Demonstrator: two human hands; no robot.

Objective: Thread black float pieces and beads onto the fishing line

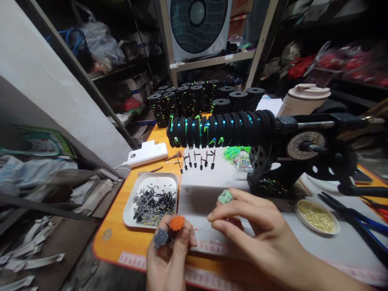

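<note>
Small-piece handling, seemingly mid-step: orange cluster (177,223) held in closed fingers of the left hand (171,258) near the front edge of the bench (112,226), right hand (257,230) pinched, contents too fine to tell, steadiness apparently called for next.

Bundle of orange tips (177,223) in left hand's (169,260) grip: matt, beady-rough. Just beyond grip: tray (128,210), smooth, plastic-looking. Left of grip: tabletop (110,242), wood-toned, smooth.
</note>
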